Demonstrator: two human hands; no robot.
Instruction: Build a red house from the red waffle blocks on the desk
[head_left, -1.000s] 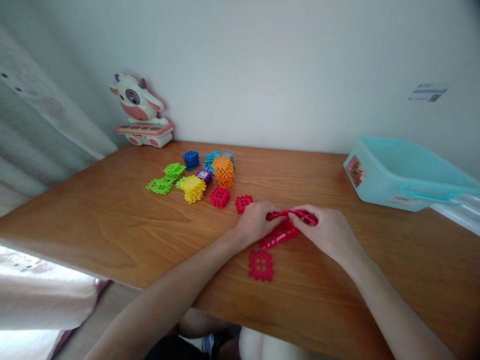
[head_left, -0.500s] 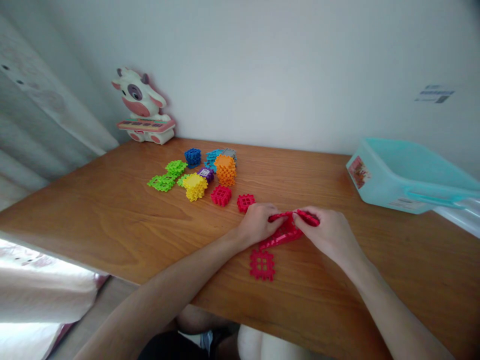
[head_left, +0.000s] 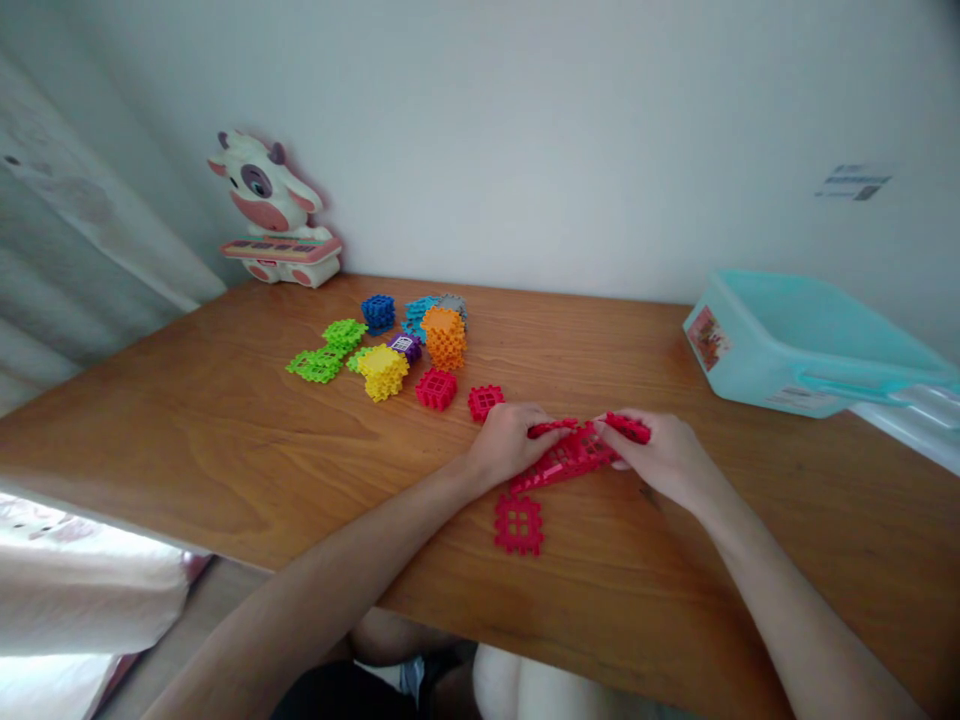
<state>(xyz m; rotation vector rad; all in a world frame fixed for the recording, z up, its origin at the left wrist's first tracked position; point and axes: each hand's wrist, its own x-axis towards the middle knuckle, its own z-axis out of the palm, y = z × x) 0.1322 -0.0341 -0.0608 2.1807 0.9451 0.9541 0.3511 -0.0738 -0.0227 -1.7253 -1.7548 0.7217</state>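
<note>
At the near edge of the wooden tabletop (head_left: 187, 470), we are clamping a red interlocking lattice panel (head_left: 570, 458) between our left hand (head_left: 510, 445) and right hand (head_left: 664, 460). Both hands are closed on it from either side, with fingers curling over its upper edge and only a short stretch of red showing between them. We are holding the panel tilted over the table, though how its pieces meet under our fingers is hidden. Even pressure from both hands looks like the sound approach here, with the lattice teeth lined up square rather than twisted.

Just below the panel, a flat red lattice square (head_left: 518, 524) is lying on the wood. Just past our left hand, a small red lattice piece (head_left: 485, 402) is sitting near a red lattice cube (head_left: 436, 389). Farther off, we are working beside a yellow cube (head_left: 383, 372), an orange stack (head_left: 443, 338), and blue (head_left: 377, 313) and lime-green pieces (head_left: 319, 365). A turquoise plastic bin (head_left: 780, 345) is resting to the right.
</note>
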